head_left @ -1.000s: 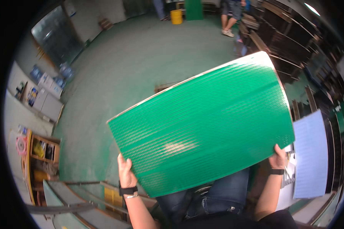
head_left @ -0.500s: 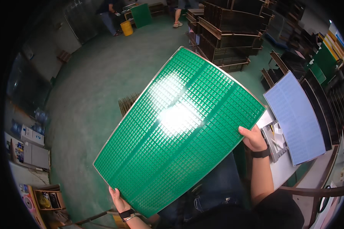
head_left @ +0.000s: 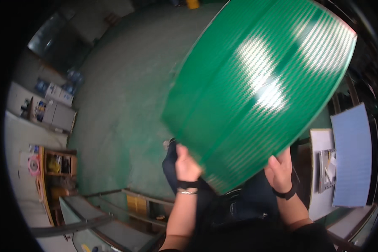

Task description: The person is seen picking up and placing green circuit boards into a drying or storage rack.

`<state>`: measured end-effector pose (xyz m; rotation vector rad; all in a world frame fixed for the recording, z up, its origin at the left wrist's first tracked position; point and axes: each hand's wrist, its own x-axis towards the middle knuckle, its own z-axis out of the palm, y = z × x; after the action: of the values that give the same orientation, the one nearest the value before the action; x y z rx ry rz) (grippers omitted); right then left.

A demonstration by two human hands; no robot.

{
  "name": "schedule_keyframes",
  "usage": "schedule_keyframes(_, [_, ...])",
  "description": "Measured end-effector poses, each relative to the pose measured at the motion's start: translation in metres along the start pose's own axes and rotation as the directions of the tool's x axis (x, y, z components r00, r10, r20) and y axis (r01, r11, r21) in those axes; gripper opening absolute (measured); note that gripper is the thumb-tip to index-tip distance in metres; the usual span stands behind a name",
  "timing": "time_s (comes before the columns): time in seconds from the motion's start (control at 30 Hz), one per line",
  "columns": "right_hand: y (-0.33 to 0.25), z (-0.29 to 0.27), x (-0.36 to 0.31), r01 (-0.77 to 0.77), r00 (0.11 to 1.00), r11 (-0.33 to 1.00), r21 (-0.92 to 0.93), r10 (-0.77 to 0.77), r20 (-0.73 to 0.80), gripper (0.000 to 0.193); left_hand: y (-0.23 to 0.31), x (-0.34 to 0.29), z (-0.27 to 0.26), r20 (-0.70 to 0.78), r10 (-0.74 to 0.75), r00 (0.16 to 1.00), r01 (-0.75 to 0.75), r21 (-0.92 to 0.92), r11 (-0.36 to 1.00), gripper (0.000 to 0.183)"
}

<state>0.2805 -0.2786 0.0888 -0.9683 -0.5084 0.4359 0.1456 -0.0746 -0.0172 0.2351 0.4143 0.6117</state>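
Note:
A large green circuit board panel (head_left: 239,101) is held up in front of me, tilted, its far end reaching the top of the view. Bright light glares off its surface, and motion blurs its fine rows. My left hand (head_left: 187,164) grips the near left edge, thumb along the side. On the near right edge my right hand (head_left: 280,171) is closed, thumb at the rim. The fingers beneath the panel are mostly hidden.
To the right, a pale blue sheet (head_left: 353,155) leans beside a white table (head_left: 319,176) bearing a grey metal tray (head_left: 326,170). A metal frame (head_left: 109,220) lies at lower left, near a wooden shelf (head_left: 56,164). Grey-white boxes (head_left: 59,116) line the left wall.
The panel has swung up and to the right, away from my body. My left hand has moved right and up with it; my right hand is slightly lower. The view has shifted too.

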Motion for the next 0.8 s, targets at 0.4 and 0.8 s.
schedule_keyframes(0.4, [-0.009, -0.039, 0.068, 0.036, 0.983, 0.791, -0.611, -0.138, -0.121, 0.028, -0.071, 0.024, -0.070, -0.197, -0.260, 0.945, 0.289, 0.875, 0.389, 0.024])
schedule_keyframes(0.8, [0.151, -0.052, 0.093, -0.116, 0.992, 0.657, -0.745, 0.117, -0.051, 0.045, -0.077, 0.119, -0.097, 0.049, 0.292, 0.955, -0.052, 0.999, 0.004, 0.018])
